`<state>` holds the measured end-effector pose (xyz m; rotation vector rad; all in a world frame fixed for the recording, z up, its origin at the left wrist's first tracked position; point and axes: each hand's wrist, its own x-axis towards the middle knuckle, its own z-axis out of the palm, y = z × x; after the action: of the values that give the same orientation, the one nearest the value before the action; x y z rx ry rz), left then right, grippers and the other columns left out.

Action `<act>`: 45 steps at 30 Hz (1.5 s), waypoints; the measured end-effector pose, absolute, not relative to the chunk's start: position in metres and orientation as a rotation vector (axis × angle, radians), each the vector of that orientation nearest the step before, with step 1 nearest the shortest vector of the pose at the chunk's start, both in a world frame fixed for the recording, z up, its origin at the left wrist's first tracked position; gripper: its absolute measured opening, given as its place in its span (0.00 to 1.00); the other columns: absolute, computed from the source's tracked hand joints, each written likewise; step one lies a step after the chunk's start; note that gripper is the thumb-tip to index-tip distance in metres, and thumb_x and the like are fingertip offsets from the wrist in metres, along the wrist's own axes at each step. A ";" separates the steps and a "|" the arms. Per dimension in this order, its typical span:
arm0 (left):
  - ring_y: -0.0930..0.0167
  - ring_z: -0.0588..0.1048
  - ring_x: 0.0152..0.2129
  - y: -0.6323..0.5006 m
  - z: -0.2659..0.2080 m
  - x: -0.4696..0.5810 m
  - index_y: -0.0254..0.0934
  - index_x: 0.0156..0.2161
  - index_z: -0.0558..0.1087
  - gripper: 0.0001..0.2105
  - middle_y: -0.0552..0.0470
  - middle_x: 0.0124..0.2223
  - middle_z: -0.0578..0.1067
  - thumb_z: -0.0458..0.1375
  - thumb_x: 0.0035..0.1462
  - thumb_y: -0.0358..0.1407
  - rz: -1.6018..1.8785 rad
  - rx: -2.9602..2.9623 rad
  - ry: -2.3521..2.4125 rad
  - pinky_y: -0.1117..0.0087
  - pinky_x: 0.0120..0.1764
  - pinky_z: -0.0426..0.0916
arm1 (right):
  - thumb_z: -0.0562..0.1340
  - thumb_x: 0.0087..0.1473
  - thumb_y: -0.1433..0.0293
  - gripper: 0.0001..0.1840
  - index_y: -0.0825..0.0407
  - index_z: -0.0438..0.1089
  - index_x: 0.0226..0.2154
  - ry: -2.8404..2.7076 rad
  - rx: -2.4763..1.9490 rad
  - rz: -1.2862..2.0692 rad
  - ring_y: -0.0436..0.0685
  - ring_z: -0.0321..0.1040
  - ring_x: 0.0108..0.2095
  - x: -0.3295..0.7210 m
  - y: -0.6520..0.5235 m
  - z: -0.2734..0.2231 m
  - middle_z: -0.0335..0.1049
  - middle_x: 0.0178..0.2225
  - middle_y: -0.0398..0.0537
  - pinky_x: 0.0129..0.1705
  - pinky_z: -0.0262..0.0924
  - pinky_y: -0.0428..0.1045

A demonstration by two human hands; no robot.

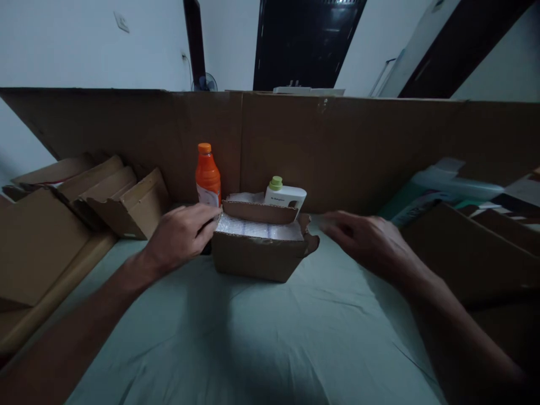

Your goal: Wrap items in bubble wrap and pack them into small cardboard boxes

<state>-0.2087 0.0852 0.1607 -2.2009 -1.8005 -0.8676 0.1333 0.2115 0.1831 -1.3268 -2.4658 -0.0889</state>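
Note:
A small brown cardboard box [253, 256] stands on the green cloth with its top open, and a sheet of bubble wrap [244, 226] shows inside. At the box's upper left edge, my left hand [181, 233] is closed, its fingers and thumb on the cardboard. My right hand [367, 233] hovers to the right of the box, apart from it. Its fingers are loosely bent, slightly blurred, and no object shows in them. Behind the box are an orange bottle [208, 175] with an orange cap and a white bottle [284, 195] with a green cap, its lower part hidden.
A tall cardboard panel [358, 152] runs across the back. Several cardboard pieces [139, 205] lean at the left. To the right, a teal bottle [422, 194] lies behind another open carton [468, 247]. A wrinkled green cloth [270, 337] covers the surface in front.

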 end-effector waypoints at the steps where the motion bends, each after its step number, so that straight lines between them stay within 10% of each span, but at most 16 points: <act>1: 0.63 0.77 0.45 0.076 0.144 -0.211 0.39 0.51 0.75 0.16 0.46 0.48 0.79 0.51 0.64 0.40 -1.037 -2.124 -1.825 0.62 0.50 0.70 | 0.55 0.61 0.55 0.20 0.47 0.78 0.43 -2.438 -1.333 0.026 0.59 0.75 0.30 0.146 0.206 0.170 0.80 0.34 0.50 0.31 0.63 0.51; 8: 0.58 0.72 0.56 0.081 0.038 -0.197 0.34 0.66 0.57 0.37 0.37 0.61 0.70 0.61 0.54 0.44 -1.907 -2.039 -2.262 0.54 0.58 0.67 | 0.60 0.55 0.50 0.32 0.51 0.66 0.56 -2.189 -1.217 0.705 0.64 0.74 0.44 0.127 0.188 0.071 0.75 0.49 0.58 0.39 0.71 0.55; 12: 0.58 0.73 0.55 0.107 0.037 -0.172 0.35 0.63 0.61 0.34 0.40 0.58 0.73 0.62 0.51 0.41 -2.142 -1.945 -2.239 0.54 0.60 0.65 | 0.59 0.55 0.51 0.30 0.52 0.65 0.54 -2.077 -1.210 0.730 0.60 0.72 0.35 0.095 0.195 0.062 0.76 0.44 0.55 0.39 0.69 0.56; 18: 0.57 0.72 0.57 0.066 0.036 -0.131 0.36 0.63 0.62 0.32 0.41 0.56 0.74 0.62 0.53 0.39 -2.101 -2.018 -2.235 0.54 0.62 0.63 | 0.58 0.58 0.53 0.21 0.53 0.70 0.44 -2.087 -1.245 0.531 0.61 0.72 0.34 0.143 0.147 0.053 0.76 0.37 0.54 0.36 0.69 0.54; 28: 0.51 0.73 0.55 -0.001 0.013 -0.155 0.34 0.58 0.65 0.35 0.38 0.56 0.74 0.65 0.49 0.49 -2.022 -1.766 -2.616 0.50 0.58 0.67 | 0.60 0.59 0.65 0.40 0.52 0.46 0.69 -2.122 -1.069 0.380 0.67 0.62 0.61 0.125 0.071 0.048 0.62 0.62 0.62 0.58 0.65 0.61; 37: 0.62 0.78 0.44 0.142 0.024 -0.032 0.34 0.59 0.66 0.31 0.46 0.48 0.79 0.59 0.47 0.33 -2.124 -2.661 -2.099 0.64 0.47 0.74 | 0.60 0.58 0.52 0.27 0.53 0.67 0.52 -1.767 -1.524 0.157 0.64 0.73 0.39 0.254 0.084 0.037 0.75 0.43 0.58 0.40 0.70 0.56; 45: 0.50 0.57 0.66 0.241 -0.008 0.092 0.33 0.66 0.57 0.36 0.36 0.67 0.63 0.58 0.51 0.28 -1.945 -2.769 -2.093 0.46 0.66 0.52 | 0.61 0.57 0.51 0.39 0.51 0.55 0.64 -1.418 -1.595 0.328 0.66 0.71 0.51 0.320 0.103 -0.019 0.66 0.57 0.62 0.47 0.70 0.60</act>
<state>0.0923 0.2407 -0.0082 -2.7691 -2.0930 -1.9450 0.3200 0.1025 -0.0193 -1.5953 -1.4179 0.3281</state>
